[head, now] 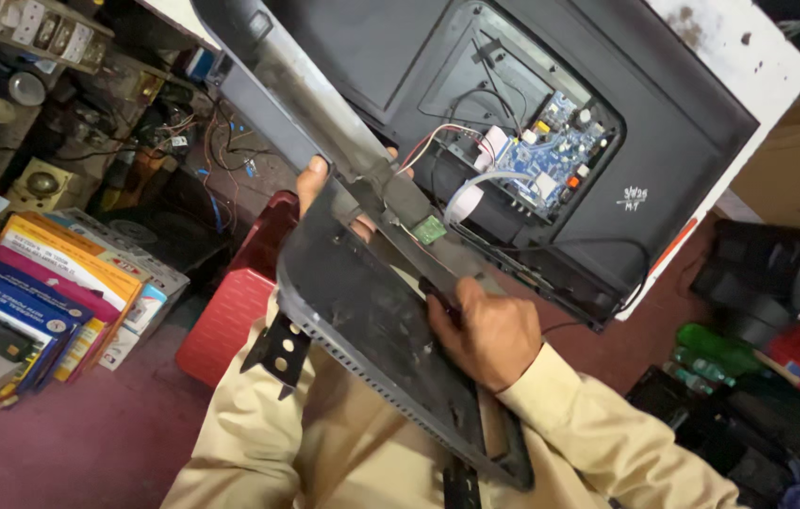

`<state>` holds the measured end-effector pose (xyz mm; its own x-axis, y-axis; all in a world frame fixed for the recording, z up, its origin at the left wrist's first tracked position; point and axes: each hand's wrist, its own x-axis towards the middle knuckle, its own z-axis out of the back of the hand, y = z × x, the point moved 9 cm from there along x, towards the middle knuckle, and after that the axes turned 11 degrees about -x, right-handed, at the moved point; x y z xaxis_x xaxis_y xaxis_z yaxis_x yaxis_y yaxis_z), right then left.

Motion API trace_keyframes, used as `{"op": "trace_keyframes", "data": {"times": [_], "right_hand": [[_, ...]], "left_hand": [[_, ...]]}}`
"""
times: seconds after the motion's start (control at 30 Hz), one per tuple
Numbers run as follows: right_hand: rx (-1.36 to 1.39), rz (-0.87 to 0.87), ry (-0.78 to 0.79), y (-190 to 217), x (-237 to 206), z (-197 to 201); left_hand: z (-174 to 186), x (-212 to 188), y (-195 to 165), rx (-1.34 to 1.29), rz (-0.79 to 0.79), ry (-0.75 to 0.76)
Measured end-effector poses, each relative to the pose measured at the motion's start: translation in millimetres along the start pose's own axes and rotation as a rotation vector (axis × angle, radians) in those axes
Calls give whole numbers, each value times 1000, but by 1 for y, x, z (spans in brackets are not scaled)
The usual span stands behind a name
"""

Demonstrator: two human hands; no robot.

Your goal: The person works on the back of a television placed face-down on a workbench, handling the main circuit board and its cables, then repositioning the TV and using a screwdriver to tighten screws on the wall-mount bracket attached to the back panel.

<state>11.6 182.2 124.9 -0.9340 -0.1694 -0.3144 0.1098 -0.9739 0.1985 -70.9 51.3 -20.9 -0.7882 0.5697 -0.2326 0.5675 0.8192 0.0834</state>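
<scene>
Cover (362,311) between left hand (317,188), right hand (489,335)

Back cover (371,320) blocks lap; bare floor (89,443) free left; boxes (51,292) beyond.

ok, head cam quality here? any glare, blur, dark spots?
Head view: tilted frame, slight softness overall; blue circuit board is lit well and readable; white panel edge top right is bright, near blown out; shelf clutter upper left and bags at right sink into shadow; dark plastic cover under right hand and left hand shows a dull sheen.
</scene>
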Motion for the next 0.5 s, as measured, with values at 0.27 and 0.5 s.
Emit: {"op": "trace_keyframes", "data": {"times": [0.27, 0.5], "right_hand": [[474, 130, 201, -5, -11, 3], [474, 296, 66, -30, -35, 10]], "left_hand": [[-11, -10, 5, -128, -118, -169], [-11, -6, -6, -70, -214, -77]]}}
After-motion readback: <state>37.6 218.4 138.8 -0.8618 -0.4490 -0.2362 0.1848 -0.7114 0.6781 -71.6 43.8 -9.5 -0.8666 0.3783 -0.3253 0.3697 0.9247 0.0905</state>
